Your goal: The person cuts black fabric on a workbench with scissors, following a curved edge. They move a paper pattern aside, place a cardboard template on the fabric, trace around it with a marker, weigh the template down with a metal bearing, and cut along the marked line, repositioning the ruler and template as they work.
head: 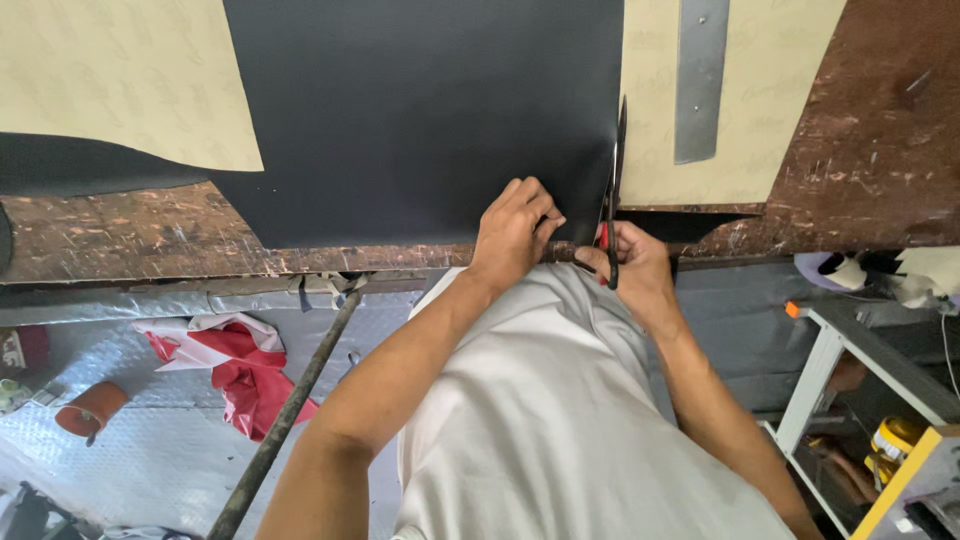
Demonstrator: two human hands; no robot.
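Scarred, dark brown wood makes up the workbench, with a silvery embossed floor below its near edge.

On the bench lies a large matte black sheet of leather-like material, running from the top of the view down to the bench's near edge. Along its right border stands a pair of scissors with dark blades and red-lined handles, the long axis running almost straight away from the person, tips pointing toward the far side of the bench and handles at the near edge. The blades sit about a third of the way up the sheet's visible right edge. Judging from that, the cut has only begun near the bottom and most of the edge beyond the tips looks uncut; whether a strip has already parted below the blades I cannot tell.

The right hand is closed through the scissor handles, gripping them. The left hand is curled, fingers pinching the sheet's bottom edge just beside the blades.

To the right of the scissors lies a beige paper-like pattern sheet with a flat grey metal ruler on it. Another beige sheet overlaps the black one at upper left. Down on the floor are a crumpled red and white cloth, a dark metal rod and, at right, a white metal frame.
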